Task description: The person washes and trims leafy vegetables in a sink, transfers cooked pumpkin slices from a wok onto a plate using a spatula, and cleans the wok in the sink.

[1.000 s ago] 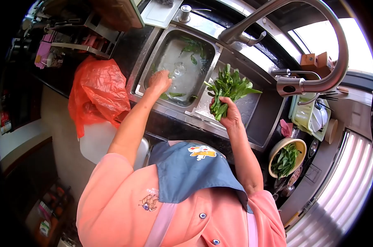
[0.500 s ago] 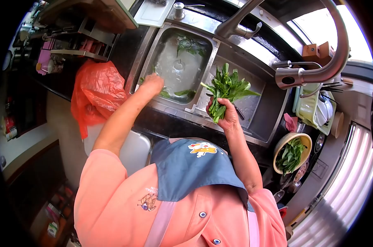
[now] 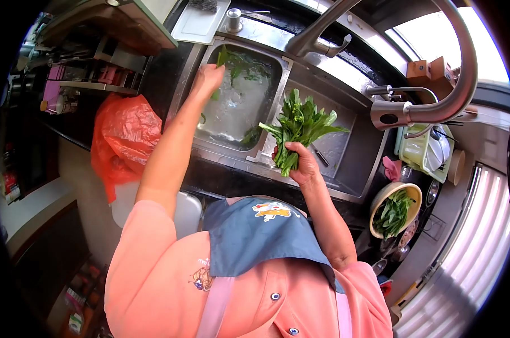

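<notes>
My left hand (image 3: 209, 80) is at the upper left of the water-filled basin (image 3: 285, 67), its fingers closed on a green leaf (image 3: 222, 56). More leaves float in the water, at the back and near the front edge. Over the divide between the basin and the right-hand sink (image 3: 345, 118), my right hand (image 3: 301, 162) grips a bunch of leafy greens (image 3: 300, 121) by its stems, leaves pointing away from me. Behind that hand a small dark object (image 3: 321, 157) lies in the sink.
A curved faucet (image 3: 463, 67) arches over the right side. A beige bowl of greens (image 3: 417, 197) and a green dish rack (image 3: 407, 147) stand at the right. An orange-red plastic bag (image 3: 128, 135) is at the left, a white tray (image 3: 190, 28) at the back.
My left hand has moved from the basin's near left side towards its back left corner and now has a leaf in it. My right hand, still holding the bunch, has shifted slightly left.
</notes>
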Available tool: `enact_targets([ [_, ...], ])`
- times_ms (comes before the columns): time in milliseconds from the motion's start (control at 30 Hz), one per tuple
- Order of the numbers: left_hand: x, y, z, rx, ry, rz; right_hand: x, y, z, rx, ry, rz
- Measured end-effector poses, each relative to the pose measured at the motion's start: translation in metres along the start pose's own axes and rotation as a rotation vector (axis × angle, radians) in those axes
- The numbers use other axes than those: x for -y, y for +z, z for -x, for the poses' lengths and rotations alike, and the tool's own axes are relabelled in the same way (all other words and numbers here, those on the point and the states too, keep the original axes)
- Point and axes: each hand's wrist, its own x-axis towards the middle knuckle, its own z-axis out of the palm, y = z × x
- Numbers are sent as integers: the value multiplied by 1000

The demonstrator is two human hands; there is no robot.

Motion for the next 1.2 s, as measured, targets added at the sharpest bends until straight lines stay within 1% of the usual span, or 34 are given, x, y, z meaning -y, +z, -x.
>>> enact_targets([
  [67,8,34,-38,-56,-140,168,0,3,3,-19,-22,7],
  [167,16,87,-89,-64,-245,438,1,4,5,-45,-53,28],
  [267,-17,108,-83,221,-382,1153,-1,4,5,-62,-76,8],
  [400,-31,130,-69,355,-496,1408,1,9,0,-96,-62,55],
  [433,-33,131,-61,353,-501,1405,2,12,-4,-115,-61,89],
  [533,-24,115,-45,400,-437,1132,-2,24,-30,-126,-107,207],
  [567,-24,104,-31,327,-377,1046,-3,34,-41,-121,-127,263],
  [633,-31,60,7,270,-272,734,-8,60,-66,-140,-171,366],
  [667,-25,44,22,242,-222,575,-14,73,-79,-170,-195,413],
  [700,-8,37,31,222,-160,402,-22,79,-95,-183,-162,435],
  [733,6,32,45,92,-63,191,-33,79,-115,-222,-169,493],
  [800,43,35,60,104,-82,59,-58,72,-153,-301,-184,614],
  [833,58,40,69,100,-94,61,-67,71,-163,-333,-208,590],
  [867,70,46,73,97,-105,64,-71,67,-172,-367,-154,624],
  [900,94,62,65,124,-141,-31,-75,56,-187,-401,-102,661],
  [933,105,71,65,125,-121,-58,-76,51,-194,-437,-52,699],
  [967,115,80,61,170,-177,16,-73,55,-190,-389,48,570],
  [1000,119,85,58,214,-232,93,-73,47,-199,-322,133,544],
  [1067,95,73,59,310,-553,672,-71,23,-224,-190,299,490],
  [1100,80,62,61,361,-708,964,-55,50,-202,-132,388,431],
  [1200,46,21,82,512,-582,1310,-17,88,-154,-19,445,357],
])
